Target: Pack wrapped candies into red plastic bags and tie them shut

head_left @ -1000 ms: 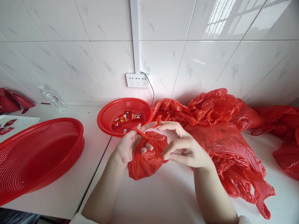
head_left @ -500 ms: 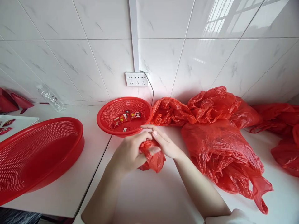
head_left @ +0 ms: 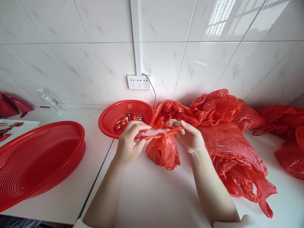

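Note:
Between my hands hangs a small, filled red plastic bag (head_left: 163, 152), its two handles pulled out sideways. My left hand (head_left: 131, 142) pinches the left handle between thumb and fingers. On the other side my right hand (head_left: 190, 136) is closed on the right handle, its fingers curled around the twisted strip. What the bag contains is hidden by the plastic. Just behind my left hand is a red mesh basket (head_left: 103, 119) with several small wrapped snack packets (head_left: 123, 122) in it.
Large heaps of red plastic bags (head_left: 235, 152) lie to the right. A bigger red basket (head_left: 78, 133) stands left, beyond the seam between tables. Behind it are a white tray (head_left: 30, 125) and a clear bottle (head_left: 52, 101). A power socket (head_left: 139, 82) is on the tiled wall.
My hands were together around the crumpled bag top; now they are apart, stretching the two handles left and right. The bag body shows below them.

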Demonstrator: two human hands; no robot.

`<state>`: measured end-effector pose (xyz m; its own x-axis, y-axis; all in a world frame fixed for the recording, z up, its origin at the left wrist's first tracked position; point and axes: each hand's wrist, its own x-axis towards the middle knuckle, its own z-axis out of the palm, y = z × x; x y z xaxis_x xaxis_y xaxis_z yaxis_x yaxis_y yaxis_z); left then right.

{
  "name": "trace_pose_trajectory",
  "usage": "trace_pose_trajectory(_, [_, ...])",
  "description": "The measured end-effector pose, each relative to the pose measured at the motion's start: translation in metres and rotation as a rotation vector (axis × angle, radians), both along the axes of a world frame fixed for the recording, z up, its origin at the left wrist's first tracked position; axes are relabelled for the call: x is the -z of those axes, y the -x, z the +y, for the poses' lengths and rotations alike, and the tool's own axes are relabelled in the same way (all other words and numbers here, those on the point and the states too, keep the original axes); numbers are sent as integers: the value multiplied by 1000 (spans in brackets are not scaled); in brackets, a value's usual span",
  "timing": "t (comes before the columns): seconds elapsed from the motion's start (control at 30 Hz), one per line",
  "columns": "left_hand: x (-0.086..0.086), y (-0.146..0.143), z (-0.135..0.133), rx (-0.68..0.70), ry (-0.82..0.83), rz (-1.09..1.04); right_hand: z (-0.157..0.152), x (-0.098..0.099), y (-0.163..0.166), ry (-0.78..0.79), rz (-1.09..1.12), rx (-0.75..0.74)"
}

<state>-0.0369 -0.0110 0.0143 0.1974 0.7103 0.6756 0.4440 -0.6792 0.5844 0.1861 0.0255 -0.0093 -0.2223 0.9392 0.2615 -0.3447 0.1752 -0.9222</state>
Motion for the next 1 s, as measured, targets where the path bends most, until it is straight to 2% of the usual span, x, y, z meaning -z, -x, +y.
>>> trace_pose_trajectory(0.1, [-7,12,2,-103,-28,56,3,-4,-22,9,-104,142])
trace_pose_trajectory(0.2, [-11,32,6,-176,4,82,6,-3,-46,26,-287,412])
trace_pose_trajectory(0.3, [-10,51,12,-273,36,117,9,3,-68,59,-362,688])
trace_pose_trajectory(0.37, [-7,59,16,-271,126,157,10,6,-78,60,-382,775])
trace_pose_trajectory(0.43, [-2,59,19,-214,280,225,8,7,-83,48,-462,788])
trace_pose_trajectory(0.5, [2,55,19,-151,429,308,4,4,-85,16,-644,719])
trace_pose_trajectory(0.6, [2,46,16,-66,562,403,-7,-3,-78,-95,-947,507])
trace_pose_trajectory(0.73, [-6,40,10,38,636,451,-21,1,-41,-301,-1099,346])
trace_pose_trajectory(0.8, [-9,39,8,12,616,425,-26,13,-15,-344,-1191,248])
trace_pose_trajectory(0.9, [-10,38,8,-94,589,386,-35,32,12,-293,-1380,88])
trace_pose_trajectory(1.0, [-8,40,9,-146,584,384,-48,34,6,-308,-1311,-106])
